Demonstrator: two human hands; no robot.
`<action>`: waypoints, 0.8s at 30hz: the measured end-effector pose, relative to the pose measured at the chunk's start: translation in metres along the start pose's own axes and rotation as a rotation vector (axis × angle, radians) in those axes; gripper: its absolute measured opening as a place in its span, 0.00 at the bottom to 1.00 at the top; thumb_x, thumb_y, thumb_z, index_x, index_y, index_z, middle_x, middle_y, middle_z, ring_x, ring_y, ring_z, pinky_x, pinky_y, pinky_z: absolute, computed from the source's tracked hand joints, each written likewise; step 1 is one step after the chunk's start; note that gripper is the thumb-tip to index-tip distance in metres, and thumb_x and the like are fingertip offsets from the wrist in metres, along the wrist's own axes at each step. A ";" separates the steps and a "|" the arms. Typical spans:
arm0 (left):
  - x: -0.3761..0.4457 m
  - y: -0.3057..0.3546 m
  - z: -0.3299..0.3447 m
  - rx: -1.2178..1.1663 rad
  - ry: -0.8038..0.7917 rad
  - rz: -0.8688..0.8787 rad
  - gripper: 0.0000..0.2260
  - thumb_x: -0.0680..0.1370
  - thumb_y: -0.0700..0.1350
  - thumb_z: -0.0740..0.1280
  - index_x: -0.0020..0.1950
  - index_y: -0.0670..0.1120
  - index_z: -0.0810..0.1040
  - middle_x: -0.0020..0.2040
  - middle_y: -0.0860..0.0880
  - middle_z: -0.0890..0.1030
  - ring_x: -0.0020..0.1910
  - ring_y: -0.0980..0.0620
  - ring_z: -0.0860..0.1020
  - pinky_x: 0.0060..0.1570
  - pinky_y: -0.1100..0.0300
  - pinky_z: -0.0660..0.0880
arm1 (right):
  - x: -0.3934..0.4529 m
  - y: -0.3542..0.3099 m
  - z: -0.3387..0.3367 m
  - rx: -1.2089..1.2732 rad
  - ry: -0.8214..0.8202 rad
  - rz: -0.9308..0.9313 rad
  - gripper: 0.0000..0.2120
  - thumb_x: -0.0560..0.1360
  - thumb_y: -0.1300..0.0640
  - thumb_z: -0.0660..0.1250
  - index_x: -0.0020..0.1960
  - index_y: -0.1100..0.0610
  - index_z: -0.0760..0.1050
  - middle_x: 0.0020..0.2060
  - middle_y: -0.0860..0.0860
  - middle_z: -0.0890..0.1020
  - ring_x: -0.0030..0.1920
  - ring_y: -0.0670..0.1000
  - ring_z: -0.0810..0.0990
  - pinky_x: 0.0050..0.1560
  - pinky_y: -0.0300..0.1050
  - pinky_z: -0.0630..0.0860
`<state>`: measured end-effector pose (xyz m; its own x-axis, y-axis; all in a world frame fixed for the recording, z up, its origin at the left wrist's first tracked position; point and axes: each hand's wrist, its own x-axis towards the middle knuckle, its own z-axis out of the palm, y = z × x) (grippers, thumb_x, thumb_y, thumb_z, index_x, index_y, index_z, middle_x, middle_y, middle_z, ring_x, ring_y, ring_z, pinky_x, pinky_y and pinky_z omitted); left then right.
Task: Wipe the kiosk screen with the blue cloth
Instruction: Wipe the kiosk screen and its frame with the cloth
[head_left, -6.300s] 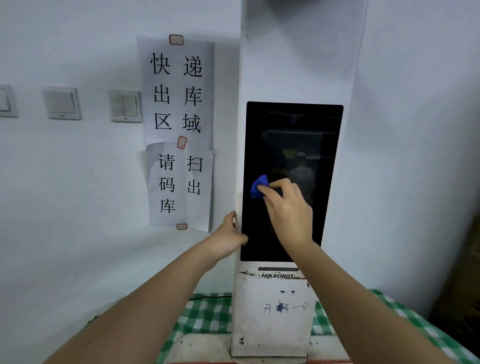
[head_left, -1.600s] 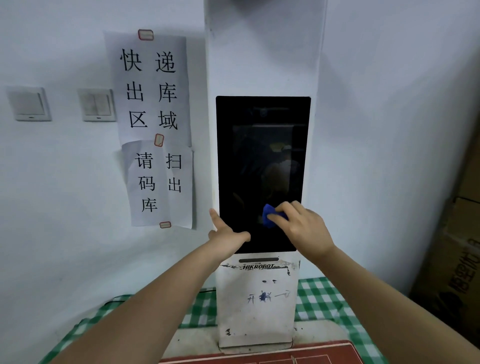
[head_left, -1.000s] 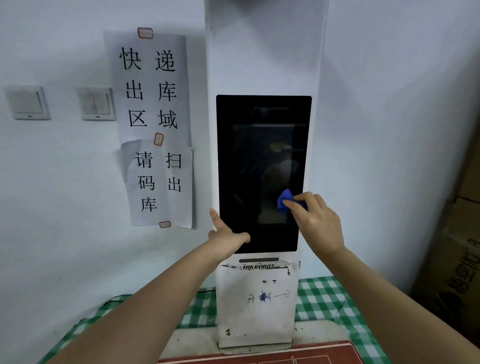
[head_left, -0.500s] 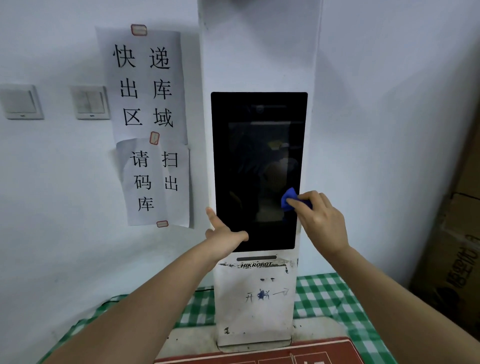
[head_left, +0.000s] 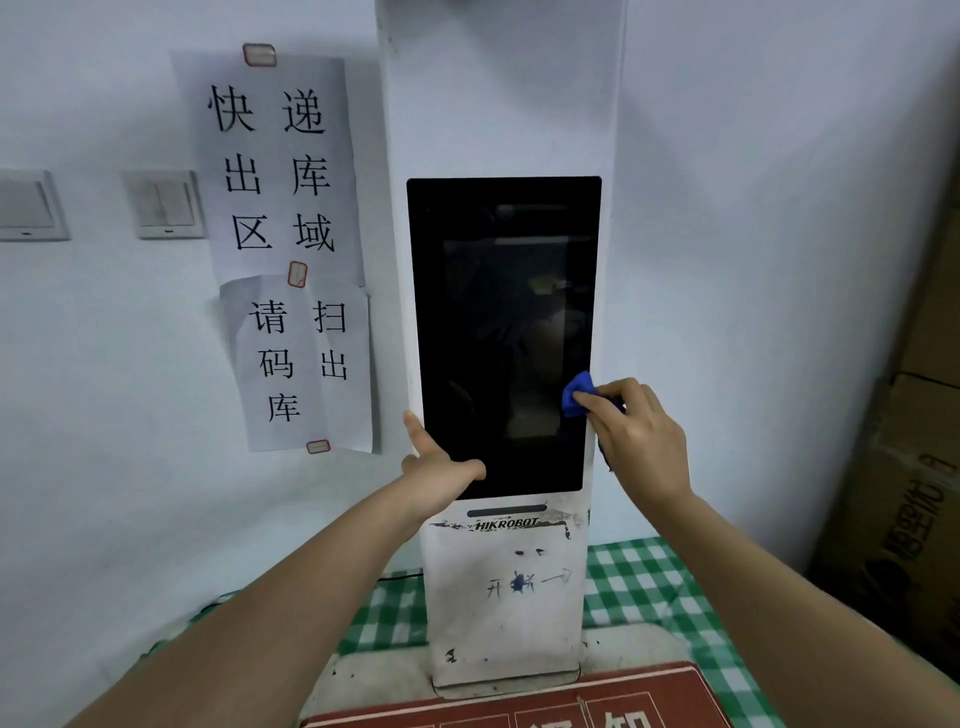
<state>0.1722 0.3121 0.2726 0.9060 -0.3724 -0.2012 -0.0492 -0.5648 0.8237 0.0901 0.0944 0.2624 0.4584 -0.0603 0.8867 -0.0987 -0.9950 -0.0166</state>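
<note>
A tall white kiosk (head_left: 501, 597) stands against the wall, with a dark, switched-off screen (head_left: 498, 322) set in its front. My right hand (head_left: 641, 441) pinches a small bunched blue cloth (head_left: 576, 394) and presses it against the screen's lower right edge. My left hand (head_left: 441, 467) holds the kiosk's left side at the screen's bottom corner, thumb across the glass and forefinger pointing up along the frame.
Paper notices (head_left: 291, 249) with printed characters hang left of the kiosk, beside two wall switches (head_left: 163, 205). The kiosk stands on a green checked cloth (head_left: 644, 587). A red sign (head_left: 519, 701) lies in front. Cardboard boxes (head_left: 909, 467) stack up on the right.
My right hand has carried the blue cloth from the screen's lower middle rightward and slightly up to its right edge. My left hand has kept its hold on the kiosk's left side.
</note>
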 end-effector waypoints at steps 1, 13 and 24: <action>0.000 0.000 0.000 0.006 0.009 0.000 0.50 0.73 0.50 0.66 0.71 0.57 0.22 0.77 0.43 0.57 0.70 0.43 0.66 0.68 0.46 0.67 | -0.008 0.002 0.003 -0.009 -0.014 -0.006 0.15 0.69 0.64 0.72 0.55 0.57 0.80 0.45 0.53 0.79 0.42 0.55 0.77 0.26 0.40 0.65; 0.000 -0.001 -0.001 0.023 0.006 -0.012 0.50 0.73 0.50 0.65 0.71 0.58 0.22 0.76 0.42 0.59 0.70 0.42 0.66 0.68 0.45 0.67 | 0.007 0.007 -0.001 0.110 -0.025 0.162 0.13 0.74 0.62 0.67 0.58 0.54 0.79 0.50 0.55 0.78 0.48 0.57 0.76 0.37 0.49 0.74; 0.001 0.000 0.003 0.003 0.041 0.006 0.50 0.74 0.49 0.66 0.71 0.58 0.23 0.75 0.40 0.60 0.67 0.41 0.69 0.67 0.47 0.69 | 0.001 0.009 -0.004 0.138 -0.012 0.273 0.11 0.76 0.57 0.65 0.57 0.50 0.79 0.49 0.49 0.78 0.48 0.51 0.76 0.35 0.47 0.74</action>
<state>0.1722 0.3096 0.2713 0.9223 -0.3449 -0.1742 -0.0560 -0.5653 0.8230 0.0867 0.0852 0.2650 0.4420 -0.3267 0.8354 -0.0988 -0.9434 -0.3167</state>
